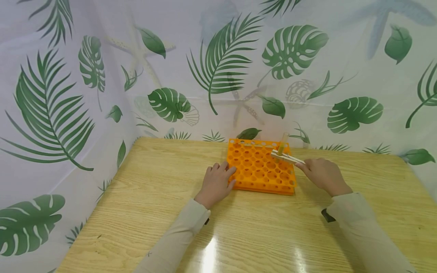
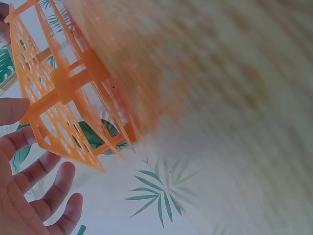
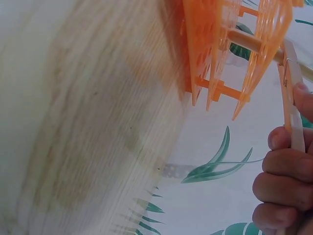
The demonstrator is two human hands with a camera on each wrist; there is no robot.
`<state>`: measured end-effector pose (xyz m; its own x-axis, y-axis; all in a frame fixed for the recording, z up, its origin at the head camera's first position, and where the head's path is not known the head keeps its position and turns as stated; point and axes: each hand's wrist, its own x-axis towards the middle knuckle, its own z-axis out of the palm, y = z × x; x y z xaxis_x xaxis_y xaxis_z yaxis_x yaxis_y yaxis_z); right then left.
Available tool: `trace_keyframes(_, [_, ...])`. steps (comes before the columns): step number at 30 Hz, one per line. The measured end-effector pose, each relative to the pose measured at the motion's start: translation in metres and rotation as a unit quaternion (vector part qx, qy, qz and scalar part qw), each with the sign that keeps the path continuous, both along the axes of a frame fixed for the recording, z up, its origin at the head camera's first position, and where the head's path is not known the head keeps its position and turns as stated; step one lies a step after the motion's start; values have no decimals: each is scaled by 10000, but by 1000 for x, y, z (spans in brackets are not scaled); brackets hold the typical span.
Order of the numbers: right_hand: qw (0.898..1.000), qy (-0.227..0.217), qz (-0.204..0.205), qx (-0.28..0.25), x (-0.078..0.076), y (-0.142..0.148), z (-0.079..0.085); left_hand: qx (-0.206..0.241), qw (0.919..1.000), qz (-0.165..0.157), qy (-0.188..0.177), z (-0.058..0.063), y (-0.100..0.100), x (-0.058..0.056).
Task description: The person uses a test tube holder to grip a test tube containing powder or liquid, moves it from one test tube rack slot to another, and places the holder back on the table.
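An orange test tube rack with rows of round holes stands on the table. My left hand is at its left front corner; in the left wrist view the thumb and index finger hold the edge of the top plate, the other fingers spread beside it. My right hand grips a wooden test tube clamp. The clamp's end is around a glass test tube with yellowish contents. The tube is upright at the rack's back right, and in the right wrist view its lower part passes through the top plate.
The wood-grain table extends around the rack on both sides and in front. A white cloth with green leaf prints hangs close behind the rack and along the left side.
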<state>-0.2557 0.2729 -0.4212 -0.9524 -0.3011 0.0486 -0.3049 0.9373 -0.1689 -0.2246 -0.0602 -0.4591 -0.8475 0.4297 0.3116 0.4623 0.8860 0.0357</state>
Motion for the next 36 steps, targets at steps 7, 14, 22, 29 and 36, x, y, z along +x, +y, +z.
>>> trace_keyframes(7, [9999, 20, 58, 108, -1, 1, 3, 61, 10000, -21, -42, 1, 0, 0])
trace_keyframes(14, [9997, 113, 95, 185, -1, 2, 6, 61, 9999, -29, -76, 1, 0, 1])
trace_keyframes(22, [9997, 103, 134, 203, -2, 2, 12, 120, 9999, -47, -66, 2, 0, 1])
trace_keyframes(29, [9993, 148, 132, 321, -4, 3, 17, 108, 9999, -26, -109, 5, 1, 2])
trace_keyframes(36, [9989, 227, 151, 388, -4, 3, 23, 130, 9998, -30, -121, 4, 0, 2])
